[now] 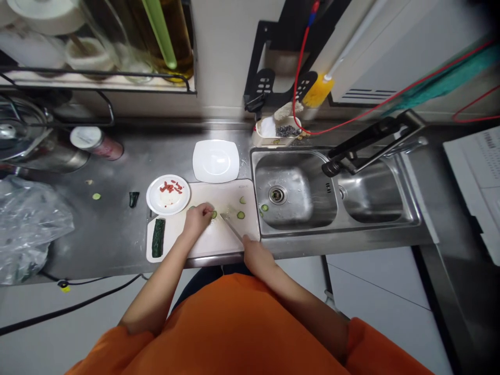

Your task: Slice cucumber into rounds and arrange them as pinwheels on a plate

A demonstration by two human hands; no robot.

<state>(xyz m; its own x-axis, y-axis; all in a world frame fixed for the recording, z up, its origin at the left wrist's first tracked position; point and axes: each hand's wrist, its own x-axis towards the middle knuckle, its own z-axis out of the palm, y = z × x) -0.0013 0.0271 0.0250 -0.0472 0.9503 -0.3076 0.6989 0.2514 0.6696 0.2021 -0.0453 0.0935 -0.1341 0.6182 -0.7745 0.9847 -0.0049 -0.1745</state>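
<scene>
Right fingers [246, 241] grip the knife [233, 227], slanting forward-left; left fingers [204, 209] seemingly pinch cucumber [214, 214].

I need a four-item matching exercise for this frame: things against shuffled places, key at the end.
1. Knife
2. Square white dish
3. Red pieces
4. Long cucumber piece

A. On the round plate
B. Near the cutting board's left end
C. In the right hand
D. At the board's far edge

Pairs: 1-C, 2-D, 3-A, 4-B
</scene>
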